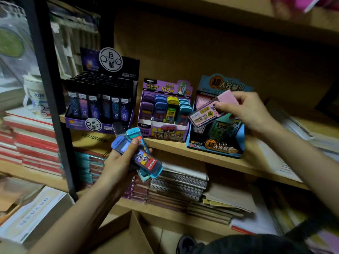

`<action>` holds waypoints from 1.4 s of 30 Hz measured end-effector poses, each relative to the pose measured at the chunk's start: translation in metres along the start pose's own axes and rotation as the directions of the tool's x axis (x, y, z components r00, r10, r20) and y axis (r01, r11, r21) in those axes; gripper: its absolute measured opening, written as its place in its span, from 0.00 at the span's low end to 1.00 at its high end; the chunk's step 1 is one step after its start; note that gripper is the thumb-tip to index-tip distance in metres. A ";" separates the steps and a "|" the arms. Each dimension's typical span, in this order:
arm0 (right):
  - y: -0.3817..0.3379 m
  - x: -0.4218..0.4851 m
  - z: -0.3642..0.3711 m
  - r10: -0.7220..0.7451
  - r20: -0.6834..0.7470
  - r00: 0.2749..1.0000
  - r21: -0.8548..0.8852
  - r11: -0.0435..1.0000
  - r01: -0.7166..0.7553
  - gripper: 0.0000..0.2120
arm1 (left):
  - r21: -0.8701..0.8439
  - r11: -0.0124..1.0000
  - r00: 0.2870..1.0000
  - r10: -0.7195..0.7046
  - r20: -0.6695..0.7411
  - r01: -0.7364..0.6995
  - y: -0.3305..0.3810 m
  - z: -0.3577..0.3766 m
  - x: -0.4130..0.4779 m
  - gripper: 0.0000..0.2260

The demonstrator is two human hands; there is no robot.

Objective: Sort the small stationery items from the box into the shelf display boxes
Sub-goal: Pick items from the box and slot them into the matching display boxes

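Pink case (205, 114) over blue display box (240, 142); purple box (165, 133) beside.

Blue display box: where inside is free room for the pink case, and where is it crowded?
Free: the dark front-left corner of the blue display box, between its front wall and the upright cases. Crowded: the purple display box and black display box, both packed.

The left grip (119, 162) and the right grip (251, 110) are bare, and so are both forearms up to the frame edge. Low in the view lies a dark garment (256, 244), perhaps trousers over a knee. Beside it is a black shoe (185, 242), rounded at the toe.
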State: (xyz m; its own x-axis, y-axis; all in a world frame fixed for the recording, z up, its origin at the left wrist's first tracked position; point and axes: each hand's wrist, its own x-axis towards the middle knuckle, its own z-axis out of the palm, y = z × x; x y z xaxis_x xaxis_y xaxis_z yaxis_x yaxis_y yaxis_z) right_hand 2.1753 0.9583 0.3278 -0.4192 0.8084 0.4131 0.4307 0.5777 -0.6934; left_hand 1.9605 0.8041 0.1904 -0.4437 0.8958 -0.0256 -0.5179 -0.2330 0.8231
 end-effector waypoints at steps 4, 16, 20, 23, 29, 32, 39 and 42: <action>-0.002 0.019 -0.011 -0.016 0.150 0.989 -0.276 0.959 0.057 0.03 | 0.022 1.000 1.000 -0.021 0.000 0.021 -0.003 -0.001 -0.001 0.15; 0.002 0.043 0.008 -0.005 0.395 0.919 -0.460 0.864 0.203 0.06 | -0.017 1.000 0.999 -0.018 0.043 0.019 -0.003 -0.006 -0.001 0.16; 0.007 0.043 0.012 -0.045 0.350 0.936 -0.450 0.868 0.210 0.11 | -0.030 0.999 0.999 -0.013 0.037 0.014 -0.005 -0.005 -0.001 0.15; 0.011 0.043 0.016 -0.091 0.319 0.943 -0.473 0.847 0.241 0.12 | -0.036 0.999 0.999 -0.012 0.029 0.013 -0.006 -0.005 -0.001 0.11; 0.011 0.049 0.016 -0.034 0.422 0.906 -0.457 0.855 0.245 0.09 | -0.036 0.999 1.000 -0.001 0.031 0.002 -0.005 -0.004 0.000 0.09; 0.017 0.047 0.020 -0.066 0.373 0.926 -0.529 0.804 0.271 0.09 | -0.024 1.000 1.000 0.004 0.028 -0.003 -0.006 -0.002 0.000 0.10; 0.038 0.023 0.037 -0.271 0.269 0.924 -0.744 0.551 0.379 0.28 | -0.062 0.998 1.000 0.015 0.025 -0.014 -0.005 -0.002 0.001 0.12; 0.028 0.015 0.037 -0.325 0.149 0.934 -0.715 0.617 0.329 0.25 | -0.063 0.998 1.000 0.016 0.014 -0.015 -0.004 -0.001 0.001 0.12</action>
State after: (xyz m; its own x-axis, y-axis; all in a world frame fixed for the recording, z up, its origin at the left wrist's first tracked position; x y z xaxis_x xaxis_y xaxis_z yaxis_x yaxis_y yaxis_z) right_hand 2.1510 0.9821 0.2926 -0.6504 0.5503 0.5236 0.6995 0.7026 0.1305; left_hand 1.9610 0.8058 0.1863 -0.4416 0.8972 -0.0042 -0.5564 -0.2702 0.7857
